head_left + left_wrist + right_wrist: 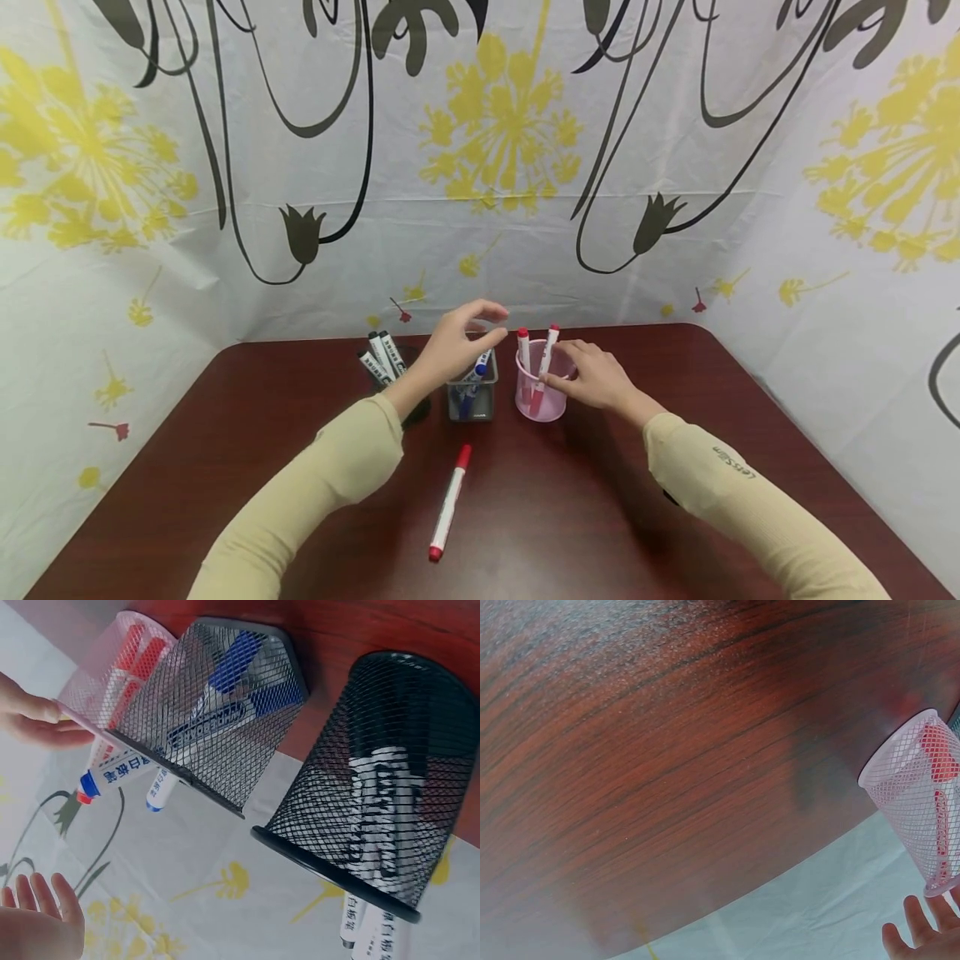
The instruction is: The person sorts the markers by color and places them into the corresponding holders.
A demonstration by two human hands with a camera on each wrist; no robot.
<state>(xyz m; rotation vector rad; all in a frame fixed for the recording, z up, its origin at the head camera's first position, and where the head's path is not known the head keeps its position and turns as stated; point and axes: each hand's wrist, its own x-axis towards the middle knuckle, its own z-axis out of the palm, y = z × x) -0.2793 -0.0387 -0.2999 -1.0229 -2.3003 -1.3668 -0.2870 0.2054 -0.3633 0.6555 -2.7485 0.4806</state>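
My left hand (457, 337) hovers with bent fingers over the grey mesh pen holder (471, 406), nothing between thumb and fingers. Blue-capped markers (238, 661) lean inside that holder. At the right side of the pink mesh cup (542, 408), my right hand (597, 375) has thumb and fingers spread around the rim. Red-capped markers (523, 354) stand in the cup, one close to the right thumb. The right fingers (917, 919) look fairly straight beside the cup's mouth in the right wrist view. Part of the right hand falls outside that view.
Left of the grey holder stands a black mesh cup (364, 802) with several black-capped markers (384, 354), partly behind my left forearm. A red-capped marker (450, 504) lies on the dark red-brown table (555, 517). A patterned cloth (495, 275) hangs behind the table.
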